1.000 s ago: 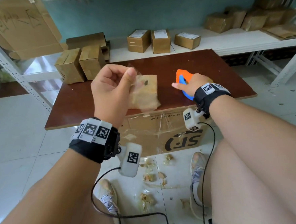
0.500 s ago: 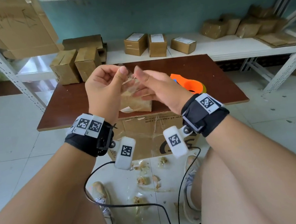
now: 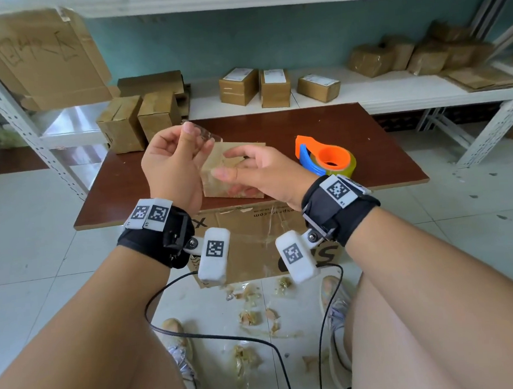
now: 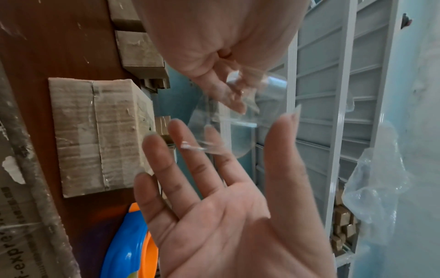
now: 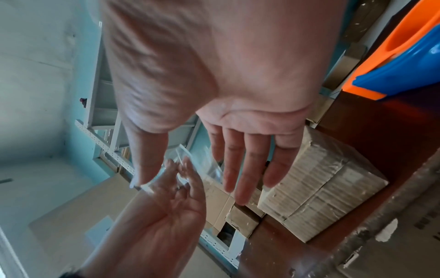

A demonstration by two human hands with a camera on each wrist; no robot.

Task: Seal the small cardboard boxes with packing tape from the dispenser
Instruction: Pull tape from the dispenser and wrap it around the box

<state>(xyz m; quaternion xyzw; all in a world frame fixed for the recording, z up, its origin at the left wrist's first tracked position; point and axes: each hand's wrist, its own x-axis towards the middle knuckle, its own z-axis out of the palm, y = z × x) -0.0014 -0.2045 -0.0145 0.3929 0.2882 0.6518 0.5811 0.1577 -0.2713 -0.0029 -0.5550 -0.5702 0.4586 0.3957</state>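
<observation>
Clear tape strip [image 3: 206, 143]: pinched in left hand [image 3: 171, 167]. Right hand [image 3: 266, 172]: fingers spread, holding nothing. Cardboard box [image 3: 235, 165], flaps closed, on table [image 3: 121, 185] beside dispenser [image 3: 325, 156].

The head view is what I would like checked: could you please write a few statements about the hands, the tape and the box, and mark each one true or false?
1. The left hand pinches a strip of clear tape above the table. True.
2. The right hand grips the tape dispenser. False: its fingers are straight and spread beside the strip, and the dispenser lies on the table apart from it.
3. A small cardboard box sits on the table, beyond and below the two hands. True.
4. The dispenser is green and stands on the shelf. False: it is orange and blue, on the table.
5. Three labelled boxes stand on the white shelf behind the table. True.
</observation>
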